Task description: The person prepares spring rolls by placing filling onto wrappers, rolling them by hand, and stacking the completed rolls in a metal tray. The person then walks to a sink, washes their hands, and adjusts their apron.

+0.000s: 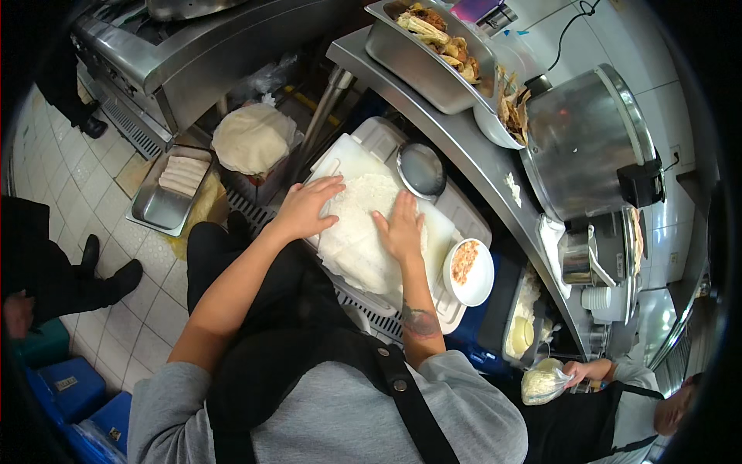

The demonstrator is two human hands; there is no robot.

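Observation:
Thin, pale spring roll wrappers [362, 255] lie overlapping on a white cutting board [440, 223] before me. My left hand [307, 209] rests at their upper left edge, thumb and fingers spread. Flat on the right part of the wrappers is my right hand [403, 229], palm down with nothing gripped. Beyond it stands a round metal bowl [421, 170] of cloudy liquid. A white bowl [481, 278] beside the board's right edge holds a pinkish, chopped filling [464, 262].
At left, a metal pan [151, 203] contains several white rolls [184, 174], near a stack of round wrappers [253, 139]. A steel counter [440, 136] carries a food pan [417, 75] and a large cooker [585, 139]. At lower right another person [608, 406] holds a plastic bag [545, 383].

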